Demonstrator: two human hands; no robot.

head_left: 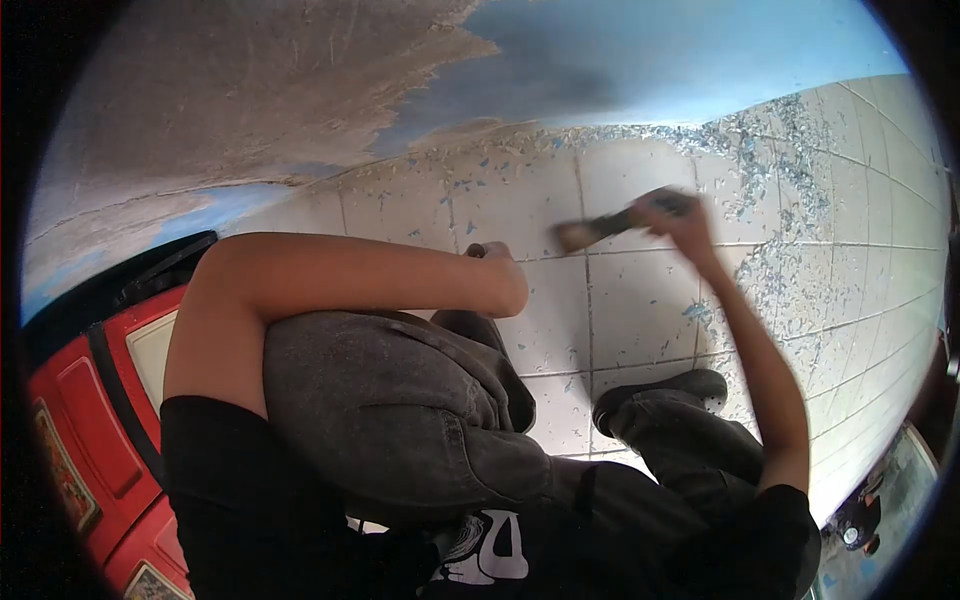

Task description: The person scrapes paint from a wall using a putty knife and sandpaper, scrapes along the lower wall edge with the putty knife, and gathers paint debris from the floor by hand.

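Note:
My right hand [676,222] is closed around a flat brush [610,230] with a dark handle and a paler tip, held over the white tiled floor [640,300]. Both are smeared by motion. Near my knee, my left hand [497,268] is closed, its fingers curled in. A small dark thing shows at its fingers, too little of it to name. Flakes of blue paint [750,165] lie scattered over the tiles, thickest along the foot of the wall and to the right.
Ahead stands a wall [600,60] with blue paint partly stripped to a brown-grey surface. A red cabinet-like thing [100,400] with cream panels is at my left. My dark shoes [660,395] rest on the tiles. Some object with a dark figure [858,522] appears at lower right.

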